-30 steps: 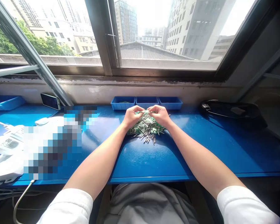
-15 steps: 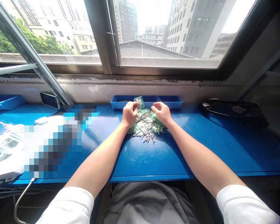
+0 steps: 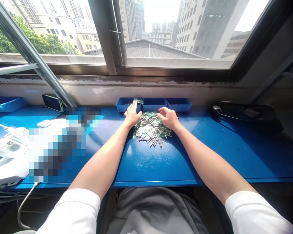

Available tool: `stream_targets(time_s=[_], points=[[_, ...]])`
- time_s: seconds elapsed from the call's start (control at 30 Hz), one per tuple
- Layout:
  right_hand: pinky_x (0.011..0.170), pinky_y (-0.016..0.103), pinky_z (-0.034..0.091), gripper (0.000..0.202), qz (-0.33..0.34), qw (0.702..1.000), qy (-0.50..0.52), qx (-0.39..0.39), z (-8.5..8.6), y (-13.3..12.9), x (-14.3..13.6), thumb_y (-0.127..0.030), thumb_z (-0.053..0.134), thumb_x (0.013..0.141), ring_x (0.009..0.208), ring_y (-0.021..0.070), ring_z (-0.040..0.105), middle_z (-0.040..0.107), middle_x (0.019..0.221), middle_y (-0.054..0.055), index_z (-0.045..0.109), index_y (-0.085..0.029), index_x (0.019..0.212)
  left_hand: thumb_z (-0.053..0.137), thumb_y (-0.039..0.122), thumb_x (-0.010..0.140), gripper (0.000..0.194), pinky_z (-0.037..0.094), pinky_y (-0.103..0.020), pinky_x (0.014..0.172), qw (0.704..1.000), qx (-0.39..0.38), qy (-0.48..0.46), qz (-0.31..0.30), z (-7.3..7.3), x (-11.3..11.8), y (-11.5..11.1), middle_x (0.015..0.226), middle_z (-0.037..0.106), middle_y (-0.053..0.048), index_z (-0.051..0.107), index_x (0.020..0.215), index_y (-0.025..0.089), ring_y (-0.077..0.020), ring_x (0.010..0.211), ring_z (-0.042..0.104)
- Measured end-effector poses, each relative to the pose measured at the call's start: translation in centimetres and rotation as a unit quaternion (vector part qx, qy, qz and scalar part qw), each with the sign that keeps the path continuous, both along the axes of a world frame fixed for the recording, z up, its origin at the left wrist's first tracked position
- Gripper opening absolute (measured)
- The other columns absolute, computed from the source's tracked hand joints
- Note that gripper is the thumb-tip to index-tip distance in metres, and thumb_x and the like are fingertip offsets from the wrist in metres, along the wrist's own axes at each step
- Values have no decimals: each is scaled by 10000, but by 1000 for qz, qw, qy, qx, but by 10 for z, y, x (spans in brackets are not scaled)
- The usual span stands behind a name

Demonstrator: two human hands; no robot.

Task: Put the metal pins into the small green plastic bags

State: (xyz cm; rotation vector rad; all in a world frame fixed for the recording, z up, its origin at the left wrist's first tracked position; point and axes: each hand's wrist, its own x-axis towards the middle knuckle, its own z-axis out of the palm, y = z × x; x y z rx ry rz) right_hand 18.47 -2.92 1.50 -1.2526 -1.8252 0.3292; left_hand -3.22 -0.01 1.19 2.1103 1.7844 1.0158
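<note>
- Blue plastic tray [image 3: 6, 105], shallow, smooth walls, far left on the glossy blue table [image 3: 158, 165].
- White hard-plastic gear [image 3: 11, 146] with cables, near your left side; the patch beside it is pixelated, can't tell what's under.
- Phone [image 3: 53, 103], flat, dark-faced, rounded corners, tilted up near the wall.
- Left bin [image 3: 123, 106], blue molded plastic, boxy, in a row with two more.
- Your left hand [image 3: 132, 115] is in front of that bin: index and middle fingers extended forward, thumb out to the side, apart from them.
- Clear packet [image 3: 138, 101], thin shiny film with a greenish tint, at the bin's right end, just beyond your left fingertips; can't tell if they touch it.
- Middle bin [image 3: 154, 105], same blue plastic, behind the pile.
- Metal pins [image 3: 156, 139], slim, straight, shiny, heaped at all angles between and below your hands, mixed with crinkly green-tinted packets [image 3: 148, 115].
- Your right hand [image 3: 168, 117] is over the pile's right side: fingers curled, thumb slightly apart from the index, packets right by the tips. Can't tell if they touch.
- Right bin [image 3: 179, 105], blue plastic, beyond your right hand.
- Black item [image 3: 246, 113], long, rounded, glossy-edged, far right.
</note>
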Motion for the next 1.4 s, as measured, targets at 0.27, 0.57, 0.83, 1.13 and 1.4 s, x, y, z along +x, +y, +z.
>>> stream_targets(time_s=[0.27,0.57,0.83,1.13,1.4], points=[[723,285,484,203,7,998,-54,7,2,0,3,-325,556,812,788,172,635,697,851,44,673,-181,892,451,424,844,646,199,-536,1105,984,32,159,68,4,8,-13,1572,115,-101,337,1442,205,-346,1407,165],[728,286,469,237,-12,995,-98,-14,7,1,8,-328,500,839,812,181,631,701,849,41,692,-188,842,283,592,879,690,58,-591,1119,981,-27,193,18,6,14,-13,1559,190,-80,302,1458,216,-312,1431,125],[826,309,481,325,-32,981,-161,-106,9,4,24,-336,635,714,954,224,615,676,1034,89,692,-163,983,397,482,883,499,243,-505,1077,991,47,125,9,10,18,-20,1450,404,-136,535,1272,200,-290,1349,311],[773,296,484,287,47,983,-173,-41,-2,3,22,-353,695,680,851,196,618,685,921,62,699,-167,899,456,434,870,385,285,-492,1013,985,54,155,-54,10,28,-33,1364,493,-117,607,1150,219,-291,1287,366],[698,287,458,268,58,995,-50,56,8,-4,15,-403,604,805,744,176,614,692,785,50,729,-179,729,464,469,869,377,266,-476,990,986,74,124,-89,12,28,-36,1297,552,-92,639,1089,219,-287,1242,402]])
